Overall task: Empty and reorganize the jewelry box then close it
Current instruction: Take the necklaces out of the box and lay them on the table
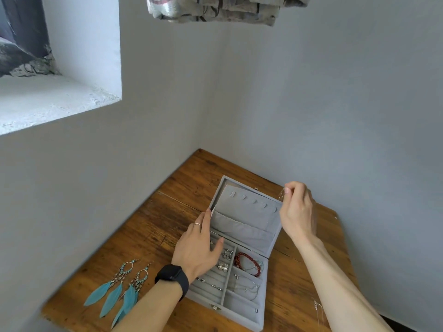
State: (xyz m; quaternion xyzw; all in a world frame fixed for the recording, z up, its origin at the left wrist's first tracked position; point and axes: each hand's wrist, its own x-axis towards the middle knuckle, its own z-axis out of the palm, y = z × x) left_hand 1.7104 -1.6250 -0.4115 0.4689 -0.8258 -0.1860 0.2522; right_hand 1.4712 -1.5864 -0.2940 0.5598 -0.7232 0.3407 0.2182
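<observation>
Grey walls meet in a corner behind a wooden tabletop (148,226), with a deep window sill (60,97) high on the left and folded cloth (215,8) hanging in at the top edge. On the tabletop sits the grey velvet box (242,317), its lid (244,212) standing open and leaning back toward the corner.

The left hand (199,245) lies against the lid's left edge with its fingers straight and together, thumb spread out over the ring rolls – it wears a thin ring (197,224) and a black watch (172,276). The right hand (297,209) is raised beside the lid's upper right corner, fingertips pinching a fine chain (281,195) that dangles just off the lid's rim.

Inside the box, small silver pieces (224,265) sit in the left rolls, a red bead bracelet (242,257) fills the far right compartment, and a thin necklace (249,287) lies in the one nearer. Two teal feather earrings (124,283) lie on the tabletop left of the box – apart from it, just beside the left forearm.
</observation>
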